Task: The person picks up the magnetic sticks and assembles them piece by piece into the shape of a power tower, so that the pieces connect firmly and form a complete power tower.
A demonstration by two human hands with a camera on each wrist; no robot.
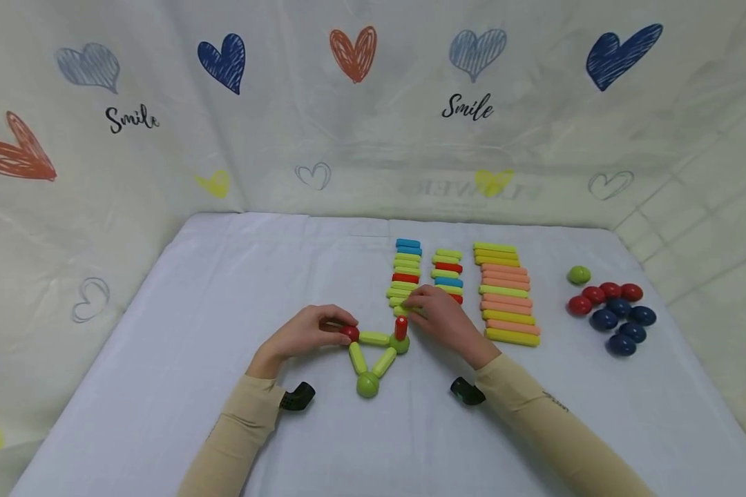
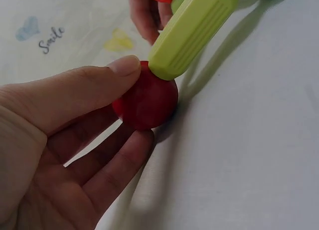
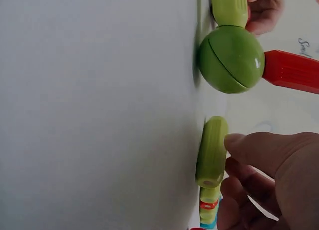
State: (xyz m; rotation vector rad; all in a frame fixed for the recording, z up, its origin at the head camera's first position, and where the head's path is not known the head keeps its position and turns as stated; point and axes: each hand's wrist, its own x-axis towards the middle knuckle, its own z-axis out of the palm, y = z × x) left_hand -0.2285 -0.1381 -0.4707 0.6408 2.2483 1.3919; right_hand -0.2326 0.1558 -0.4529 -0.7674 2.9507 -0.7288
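My left hand (image 1: pixel 311 328) pinches a red ball (image 2: pixel 149 101) between thumb and fingers. That ball is one corner of a flat triangle of light green rods (image 1: pixel 374 338), whose other corners are a near green ball (image 1: pixel 367 384) and a right green ball (image 3: pixel 230 60). From the right green ball a short red rod (image 1: pixel 400 327) stands upright. Just beyond it, my right hand (image 1: pixel 443 319) reaches over the near end of a column of short rods. Its thumb and fingers pinch a short green rod (image 3: pixel 213 152) at the tabletop.
Past the right hand lie columns of short colored rods (image 1: pixel 407 262) and another short column (image 1: pixel 447 267). Longer yellow, pink and green rods (image 1: pixel 506 290) lie right of them. Farther right are red balls (image 1: pixel 593 295), dark blue balls (image 1: pixel 622 345) and one green ball (image 1: pixel 579 275).
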